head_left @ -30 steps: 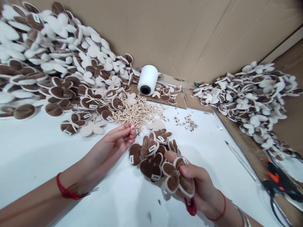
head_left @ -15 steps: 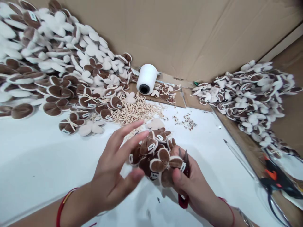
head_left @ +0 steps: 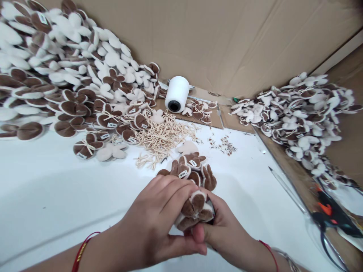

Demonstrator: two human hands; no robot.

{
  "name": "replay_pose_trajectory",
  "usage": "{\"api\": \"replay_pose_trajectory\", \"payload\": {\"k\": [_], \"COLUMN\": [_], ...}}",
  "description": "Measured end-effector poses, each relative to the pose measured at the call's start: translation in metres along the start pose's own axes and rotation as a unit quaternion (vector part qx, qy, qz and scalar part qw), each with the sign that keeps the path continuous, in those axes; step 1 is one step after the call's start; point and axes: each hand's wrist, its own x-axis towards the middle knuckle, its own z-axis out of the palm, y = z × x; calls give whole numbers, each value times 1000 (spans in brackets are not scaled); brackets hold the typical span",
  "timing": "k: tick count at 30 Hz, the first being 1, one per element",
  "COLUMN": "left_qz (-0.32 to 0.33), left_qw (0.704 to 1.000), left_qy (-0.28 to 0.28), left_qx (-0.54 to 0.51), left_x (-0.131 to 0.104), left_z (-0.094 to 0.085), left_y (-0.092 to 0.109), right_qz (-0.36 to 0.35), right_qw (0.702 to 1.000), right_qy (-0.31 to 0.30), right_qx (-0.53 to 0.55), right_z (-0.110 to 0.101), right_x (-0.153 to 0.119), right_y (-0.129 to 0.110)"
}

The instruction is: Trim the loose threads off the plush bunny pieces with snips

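Observation:
A small brown plush bunny piece [head_left: 197, 204] with cream edges sits between my two hands, above the white table. My left hand [head_left: 159, 215] is closed over its left side, fingers curled across the top and thumb underneath. From the right, my right hand [head_left: 227, 224] grips the same piece, the two thumbs close together below it. A dark sliver of the snips shows at my right palm; their red handle is hidden. Just beyond my fingers lie several more brown bunny pieces [head_left: 209, 177], some with small white labels.
A big heap of plush pieces [head_left: 70, 71] fills the left, with tied cream cords [head_left: 161, 132] beside it. Behind stands a white roll [head_left: 177, 92]. Another heap [head_left: 300, 109] lies at right, near a black-and-orange glue gun [head_left: 334, 211] and tweezers [head_left: 286, 189]. Cardboard walls [head_left: 212, 41] enclose the back.
My left hand has come right and down from an open pose and closed on the bunny piece. My right hand still holds it, now lower, and the snips have become mostly hidden.

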Motion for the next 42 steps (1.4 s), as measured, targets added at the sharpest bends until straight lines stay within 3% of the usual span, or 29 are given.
{"api": "replay_pose_trajectory", "payload": {"k": [5, 11, 15, 18, 23, 29, 35, 42], "left_qz": [48, 81, 48, 27, -12, 2, 15, 60], "left_qw": [998, 996, 999, 999, 999, 999, 999, 995], "left_qy": [-6, -9, -22, -38, -40, -38, -34, -22], "left_qx": [27, 21, -7, -16, 3, 24, 35, 71], "left_x": [3, 1, -1, -1, 2, 1, -1, 1], "left_z": [-2, 1, 4, 3, -2, 0, 1, 4], "left_y": [-4, -7, -9, -11, -13, -18, -21, -19], "right_qz": [57, 68, 49, 11, -21, 69, 162, 158], "right_qw": [997, 995, 997, 993, 984, 984, 982, 982], "right_qy": [-45, -61, -26, 12, -14, -85, -76, -81], "right_qx": [-5, 28, 46, 118, 176, 142, 56, 59], "right_z": [-4, -4, -5, -8, -10, -8, -5, -6], "right_x": [1, 0, -2, -3, -6, -8, -11, -9], "right_y": [3, 4, 3, -2, -16, -10, -21, -16]}}
